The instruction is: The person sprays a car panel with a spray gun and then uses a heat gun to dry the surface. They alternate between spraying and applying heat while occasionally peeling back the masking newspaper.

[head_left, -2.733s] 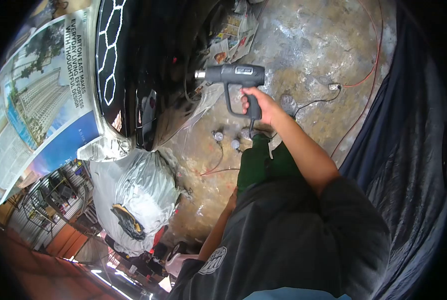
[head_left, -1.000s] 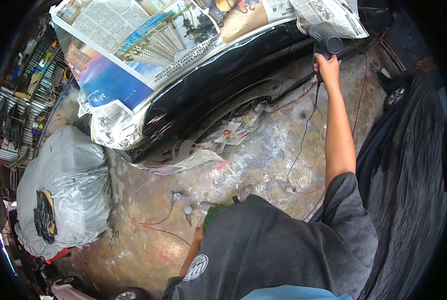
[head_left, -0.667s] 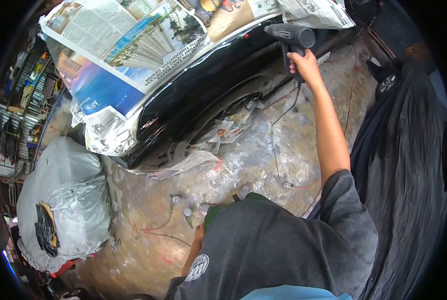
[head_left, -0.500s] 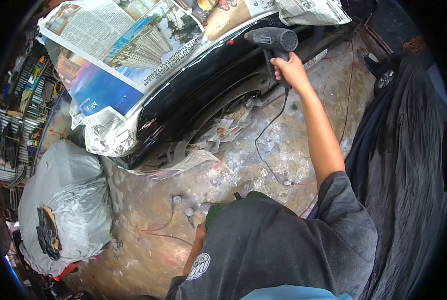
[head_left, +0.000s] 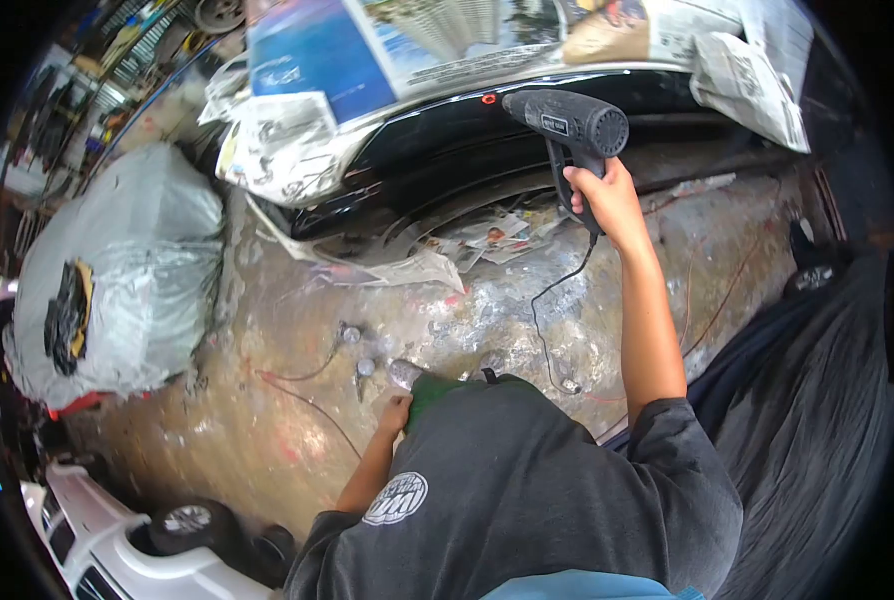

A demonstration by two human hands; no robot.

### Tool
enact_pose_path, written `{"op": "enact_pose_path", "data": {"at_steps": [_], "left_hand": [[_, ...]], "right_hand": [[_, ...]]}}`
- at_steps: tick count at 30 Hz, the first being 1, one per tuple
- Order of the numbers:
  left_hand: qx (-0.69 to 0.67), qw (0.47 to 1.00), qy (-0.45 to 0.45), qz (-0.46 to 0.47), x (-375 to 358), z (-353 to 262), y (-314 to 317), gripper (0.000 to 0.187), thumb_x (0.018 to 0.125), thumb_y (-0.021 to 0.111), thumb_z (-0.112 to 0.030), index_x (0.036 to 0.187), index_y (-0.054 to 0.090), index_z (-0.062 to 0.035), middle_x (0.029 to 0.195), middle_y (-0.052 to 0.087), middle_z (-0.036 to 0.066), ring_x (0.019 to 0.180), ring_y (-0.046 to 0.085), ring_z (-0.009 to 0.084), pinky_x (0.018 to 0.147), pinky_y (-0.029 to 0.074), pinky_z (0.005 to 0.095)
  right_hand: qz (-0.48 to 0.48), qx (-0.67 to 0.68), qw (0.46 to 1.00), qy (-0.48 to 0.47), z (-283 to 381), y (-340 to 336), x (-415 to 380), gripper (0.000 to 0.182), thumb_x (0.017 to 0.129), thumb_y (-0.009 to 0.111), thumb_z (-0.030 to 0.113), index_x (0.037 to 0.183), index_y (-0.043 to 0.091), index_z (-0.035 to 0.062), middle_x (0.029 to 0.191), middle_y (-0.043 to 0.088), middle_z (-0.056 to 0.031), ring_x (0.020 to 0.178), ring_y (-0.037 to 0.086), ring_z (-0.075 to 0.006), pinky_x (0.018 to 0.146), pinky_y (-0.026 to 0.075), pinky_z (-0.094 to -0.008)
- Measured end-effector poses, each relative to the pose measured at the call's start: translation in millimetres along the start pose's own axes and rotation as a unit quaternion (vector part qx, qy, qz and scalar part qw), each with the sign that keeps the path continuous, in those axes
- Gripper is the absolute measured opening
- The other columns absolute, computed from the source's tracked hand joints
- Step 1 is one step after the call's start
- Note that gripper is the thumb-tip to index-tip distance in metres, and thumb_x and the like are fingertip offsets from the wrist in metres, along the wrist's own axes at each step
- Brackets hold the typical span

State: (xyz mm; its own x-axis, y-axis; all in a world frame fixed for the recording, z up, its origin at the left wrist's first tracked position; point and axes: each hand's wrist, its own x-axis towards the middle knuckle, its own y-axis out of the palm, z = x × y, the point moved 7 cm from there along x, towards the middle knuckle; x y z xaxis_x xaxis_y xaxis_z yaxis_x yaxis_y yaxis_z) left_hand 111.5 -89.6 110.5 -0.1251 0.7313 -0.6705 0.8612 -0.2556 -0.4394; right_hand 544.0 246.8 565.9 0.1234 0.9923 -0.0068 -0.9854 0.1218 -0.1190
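My right hand [head_left: 601, 200] is wrapped around the handle of a black heat gun [head_left: 567, 118], with its power cord [head_left: 539, 300] trailing down to the floor. Its nozzle points left at a glossy black car body panel [head_left: 437, 128], close to the surface. A small red-orange glow shows on the panel beside the nozzle. Newspaper sheets [head_left: 467, 45] cover the bodywork above the panel. My left hand [head_left: 395, 412] hangs low beside my green-clad leg [head_left: 429, 400]; its fingers are mostly hidden.
A vehicle under a grey cover [head_left: 157, 250] stands at left, a white vehicle [head_left: 137, 545] at lower left. Dark cloth [head_left: 797, 400] drapes something at right. Loose newspaper [head_left: 397, 270] hangs below the car. A thin hose [head_left: 307, 395] and cables cross the stained floor [head_left: 237, 440].
The view has shifted, bringing the white vehicle into sight. My right hand still holds the heat gun near the black panel. More of my left hand now shows beside my leg.
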Motion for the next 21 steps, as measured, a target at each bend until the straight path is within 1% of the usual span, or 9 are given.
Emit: {"op": "enact_pose_path", "data": {"at_steps": [3, 5, 9, 12, 16, 17, 19, 20, 21], "left_hand": [[-0.01, 0.999, 0.046, -0.027, -9.8, -67.2, -18.9, 0.054, 0.093, 0.057, -0.042, 0.116, 0.064, 0.0064, 0.114, 0.067, 0.025, 0.109, 0.063, 0.037, 0.097, 0.046, 0.0404], [-0.069, 0.988, 0.132, -0.035, 5.0, -98.7, -25.6, 0.052, 0.094, 0.058, -0.04, 0.118, 0.062, 0.0054, 0.115, 0.066, 0.024, 0.112, 0.062, 0.0349, 0.097, 0.046, 0.0396], [-0.162, 0.961, 0.221, -0.039, -49.7, -250.0, -79.9, 0.046, 0.097, 0.061, -0.028, 0.13, 0.054, 0.0022, 0.13, 0.059, 0.016, 0.123, 0.054, 0.025, 0.103, 0.043, 0.0364], [-0.241, 0.916, 0.321, -0.007, -83.8, -338.0, -118.1, 0.05, 0.095, 0.065, -0.023, 0.137, 0.049, -0.0007, 0.137, 0.053, 0.014, 0.131, 0.048, 0.023, 0.106, 0.042, 0.0369], [-0.265, 0.875, 0.406, -0.002, -110.2, -395.7, -163.0, 0.055, 0.094, 0.067, -0.022, 0.14, 0.044, -0.0021, 0.137, 0.05, 0.014, 0.13, 0.046, 0.0207, 0.107, 0.041, 0.0382], [-0.284, 0.872, 0.399, 0.0, -109.5, -394.4, -170.3, 0.056, 0.093, 0.068, -0.021, 0.14, 0.044, -0.0019, 0.136, 0.05, 0.014, 0.129, 0.046, 0.02, 0.107, 0.041, 0.0382], [-0.323, 0.864, 0.386, 0.005, -103.8, -386.1, -187.3, 0.058, 0.092, 0.07, -0.02, 0.14, 0.043, -0.0016, 0.135, 0.05, 0.015, 0.127, 0.047, 0.0186, 0.106, 0.041, 0.0383], [-0.349, 0.866, 0.358, 0.015, -95.8, -375.6, -195.1, 0.058, 0.091, 0.07, -0.019, 0.139, 0.044, -0.0014, 0.134, 0.051, 0.014, 0.125, 0.048, 0.0179, 0.105, 0.041, 0.0375], [-0.373, 0.868, 0.327, 0.025, -87.1, -362.3, -202.4, 0.058, 0.091, 0.071, -0.018, 0.139, 0.044, -0.0013, 0.132, 0.052, 0.014, 0.123, 0.049, 0.0173, 0.105, 0.041, 0.0367]], "right_hand": [[0.018, -0.018, 1.0, 0.002, -1.8, 31.9, -4.4, 0.033, 0.082, 0.07, 0.016, 0.109, 0.058, -0.0004, 0.074, 0.061, -0.0021, 0.056, 0.056, -0.0078, 0.051, 0.048, -0.0247], [0.037, -0.027, 0.999, 0.0, -0.1, 55.4, -10.4, 0.034, 0.082, 0.071, 0.016, 0.109, 0.058, -0.0004, 0.075, 0.061, -0.0023, 0.056, 0.057, -0.0082, 0.051, 0.048, -0.0249], [0.054, -0.039, 0.998, -0.002, -3.2, 101.4, -29.6, 0.036, 0.082, 0.07, 0.016, 0.112, 0.058, 0.0007, 0.075, 0.062, -0.0024, 0.058, 0.057, -0.009, 0.052, 0.048, -0.0255], [0.072, -0.06, 0.996, -0.002, -14.0, 137.9, -48.6, 0.037, 0.081, 0.068, 0.016, 0.115, 0.059, 0.0032, 0.078, 0.063, -0.0035, 0.059, 0.057, -0.0082, 0.057, 0.047, -0.0262], [0.093, -0.064, 0.992, -0.054, -32.1, 192.6, -75.2, 0.045, 0.08, 0.062, 0.014, 0.123, 0.056, 0.0016, 0.091, 0.067, -0.0092, 0.078, 0.062, -0.0201, 0.074, 0.05, -0.0329], [0.108, -0.103, 0.989, -0.006, -38.7, 206.5, -83.9, 0.047, 0.08, 0.059, 0.013, 0.125, 0.054, 0.0023, 0.094, 0.068, -0.0141, 0.082, 0.064, -0.0217, 0.077, 0.05, -0.0335], [0.112, -0.084, 0.989, -0.052, -41.0, 240.7, -101.2, 0.047, 0.081, 0.059, 0.011, 0.126, 0.053, 0.0025, 0.094, 0.068, -0.018, 0.086, 0.068, -0.0259, 0.079, 0.051, -0.0362], [0.146, -0.084, 0.986, -0.007, -45.6, 258.9, -110.7, 0.048, 0.082, 0.061, 0.01, 0.129, 0.051, 0.0025, 0.101, 0.068, -0.0222, 0.096, 0.069, -0.0334, 0.084, 0.052, -0.0405], [0.141, -0.133, 0.978, -0.078, -30.0, 276.8, -122.5, 0.051, 0.085, 0.062, 0.011, 0.133, 0.047, 0.0018, 0.111, 0.066, -0.0262, 0.108, 0.065, -0.0394, 0.09, 0.05, -0.0435]]}}
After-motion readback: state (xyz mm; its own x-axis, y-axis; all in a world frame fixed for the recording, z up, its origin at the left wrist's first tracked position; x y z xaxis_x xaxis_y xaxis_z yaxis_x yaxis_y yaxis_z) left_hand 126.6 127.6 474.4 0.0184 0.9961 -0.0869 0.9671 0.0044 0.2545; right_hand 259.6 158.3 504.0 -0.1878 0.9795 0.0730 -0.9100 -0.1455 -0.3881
